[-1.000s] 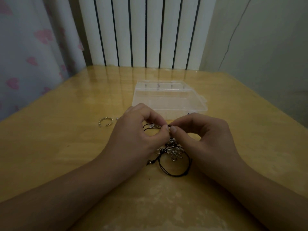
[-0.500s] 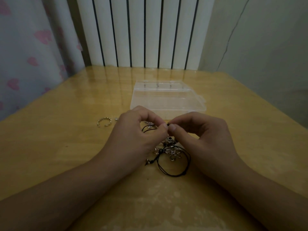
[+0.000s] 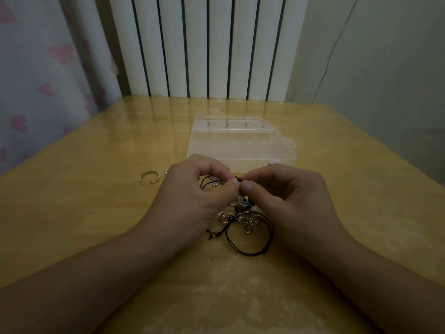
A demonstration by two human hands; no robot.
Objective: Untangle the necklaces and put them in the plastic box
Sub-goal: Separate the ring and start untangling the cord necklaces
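Necklaces tangled on glossy wooden table, white radiator behind

Head view, downward over near table

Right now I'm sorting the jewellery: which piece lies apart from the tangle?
The open metal ring, alone on the table left of the left hand; the corded necklaces lie knotted between both hands.

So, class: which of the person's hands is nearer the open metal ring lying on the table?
Left. The left hand sits just right of the metal ring, apart from it; the right hand is farther off, beyond the left hand.
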